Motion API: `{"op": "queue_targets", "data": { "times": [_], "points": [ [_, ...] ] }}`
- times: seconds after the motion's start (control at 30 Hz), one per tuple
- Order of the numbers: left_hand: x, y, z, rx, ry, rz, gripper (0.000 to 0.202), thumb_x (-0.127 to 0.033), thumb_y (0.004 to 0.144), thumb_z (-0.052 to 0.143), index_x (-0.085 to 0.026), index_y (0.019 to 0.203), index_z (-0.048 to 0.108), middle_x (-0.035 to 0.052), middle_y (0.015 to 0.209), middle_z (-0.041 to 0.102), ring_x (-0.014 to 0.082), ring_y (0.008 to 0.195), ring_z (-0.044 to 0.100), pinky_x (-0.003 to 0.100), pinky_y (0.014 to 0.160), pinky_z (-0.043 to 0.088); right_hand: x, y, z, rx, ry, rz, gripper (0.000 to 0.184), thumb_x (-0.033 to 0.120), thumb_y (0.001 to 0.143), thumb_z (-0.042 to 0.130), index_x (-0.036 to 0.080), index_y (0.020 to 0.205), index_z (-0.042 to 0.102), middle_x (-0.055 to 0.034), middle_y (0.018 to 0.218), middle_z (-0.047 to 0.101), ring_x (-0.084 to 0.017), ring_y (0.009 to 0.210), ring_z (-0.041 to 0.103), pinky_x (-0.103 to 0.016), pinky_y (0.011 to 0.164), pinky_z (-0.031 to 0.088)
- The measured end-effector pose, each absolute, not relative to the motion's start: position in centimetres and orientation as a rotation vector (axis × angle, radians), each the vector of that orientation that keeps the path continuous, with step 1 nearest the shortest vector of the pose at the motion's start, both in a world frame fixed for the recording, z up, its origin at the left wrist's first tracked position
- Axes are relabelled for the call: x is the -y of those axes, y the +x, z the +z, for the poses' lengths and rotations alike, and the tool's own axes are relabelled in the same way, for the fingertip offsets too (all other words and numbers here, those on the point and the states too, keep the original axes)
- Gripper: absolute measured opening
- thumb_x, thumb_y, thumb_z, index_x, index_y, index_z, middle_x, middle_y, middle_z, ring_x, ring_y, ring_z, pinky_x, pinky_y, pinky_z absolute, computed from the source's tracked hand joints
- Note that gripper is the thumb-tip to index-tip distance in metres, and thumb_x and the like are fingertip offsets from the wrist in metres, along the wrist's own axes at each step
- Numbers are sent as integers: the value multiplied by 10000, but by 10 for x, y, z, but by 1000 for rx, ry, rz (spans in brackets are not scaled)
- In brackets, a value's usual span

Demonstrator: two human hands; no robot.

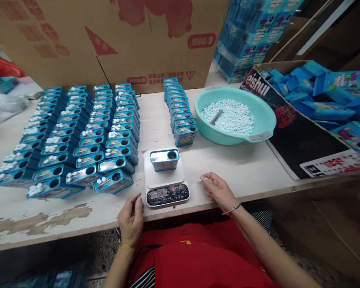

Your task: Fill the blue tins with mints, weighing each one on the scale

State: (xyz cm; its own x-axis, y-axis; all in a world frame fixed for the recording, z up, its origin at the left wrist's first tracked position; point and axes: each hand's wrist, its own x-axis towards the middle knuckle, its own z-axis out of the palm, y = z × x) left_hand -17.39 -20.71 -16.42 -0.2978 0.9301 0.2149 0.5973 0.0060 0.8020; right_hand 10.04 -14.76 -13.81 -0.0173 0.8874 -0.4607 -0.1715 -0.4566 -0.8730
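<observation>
A blue tin (164,161) with a round opening in its top stands on a white digital scale (165,196). The display looks like 1541, though any decimal point is too small to tell. My left hand (132,218) rests by the table edge at the scale's lower left, fingers loosely curled, thumb apart, nothing visible in it. To the scale's right, my right hand (217,191) pinches a small white candy at its fingertips, just above the tabletop. A turquoise basin (235,140) holds many white candies (237,116) and a metal scoop (217,117).
Rows of blue tins (114,182), many with white candies on top, fill the left side. Another column of tins (186,136) stands beside the basin. A large cardboard box (156,52) backs the table. An open carton (276,136) of blue tins is at right, stacked wrapped packs (243,48) behind.
</observation>
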Motion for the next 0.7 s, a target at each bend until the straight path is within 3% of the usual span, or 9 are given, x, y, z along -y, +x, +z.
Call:
{"op": "queue_targets", "data": {
  "times": [0.17,0.27,0.33,0.53,0.7],
  "points": [
    [206,-173,-166,-1986,1731,1220,220,-315,861,522,-157,966,634,27,781,655,119,676,614,222,658,496,132,82,-105,1076,-1359,1420,304,467,755,640,175,784,560,73,525,401,-50,450,286,-208,418,210],
    [205,-172,-165,-2006,1833,1240,190,-292,860,531,-158,944,636,27,797,669,121,697,626,218,685,495,116,63,-76,1280,-1277,1171,220,388,794,620,171,823,632,14,676,540,-81,586,421,-227,540,341],
    [204,-172,-164,-2001,1873,1243,174,-281,864,527,-159,927,635,23,789,670,117,694,627,209,678,491,102,51,-60,1401,-1221,1055,196,356,807,608,172,846,661,9,692,552,-91,613,439,-242,586,363],
    [203,-172,-164,-1971,1885,1267,151,-260,865,528,-159,916,628,18,783,663,110,697,620,197,682,483,75,42,-46,1644,-1221,1071,265,298,752,664,158,976,670,58,564,432,-85,544,394,-255,562,339],
    [206,-171,-166,-1977,1820,1246,176,-282,869,516,-160,907,636,25,776,662,118,694,613,213,681,484,86,72,-72,977,-1212,1422,269,325,762,622,196,996,603,90,530,335,-53,436,237,-212,424,187]
  ]
}}
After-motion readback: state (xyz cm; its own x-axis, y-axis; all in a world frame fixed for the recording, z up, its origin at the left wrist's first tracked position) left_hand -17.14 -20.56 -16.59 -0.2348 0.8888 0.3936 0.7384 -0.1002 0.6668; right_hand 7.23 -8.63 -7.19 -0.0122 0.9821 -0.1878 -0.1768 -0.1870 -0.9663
